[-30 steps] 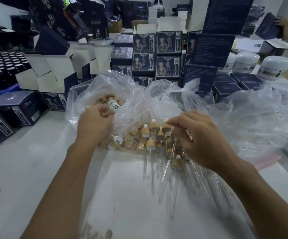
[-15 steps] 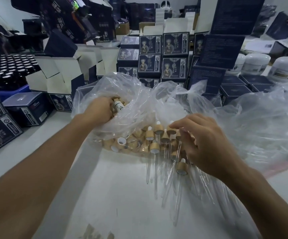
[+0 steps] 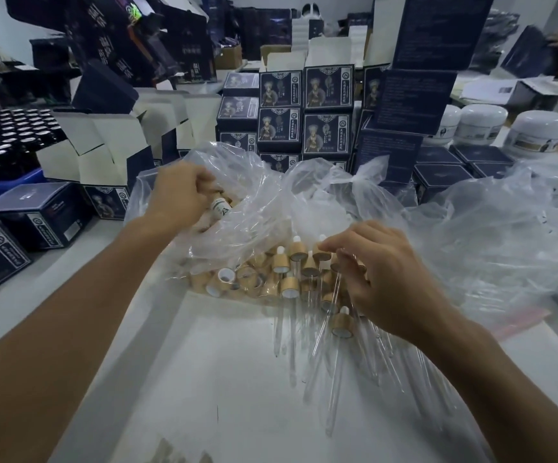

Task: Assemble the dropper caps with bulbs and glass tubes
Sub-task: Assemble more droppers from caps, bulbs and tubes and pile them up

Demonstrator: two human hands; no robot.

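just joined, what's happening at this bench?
A person is putting droppers together. The left hand reaches into a clear plastic bag of wooden caps, fingers curled there; what they hold is unclear. The right hand pinches a glass tube among finished droppers lying on the white table.

Wood-look matt caps point(image 3: 280, 262), clear glossy glass tubes point(image 3: 334, 389), crinkled glossy plastic bag point(image 3: 247, 195), matt white table point(image 3: 204, 379).

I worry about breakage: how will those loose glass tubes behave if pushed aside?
The glass tubes look thin and long, so probably fragile and light. Being round and lying loose on the smooth table, they would likely roll or slide.
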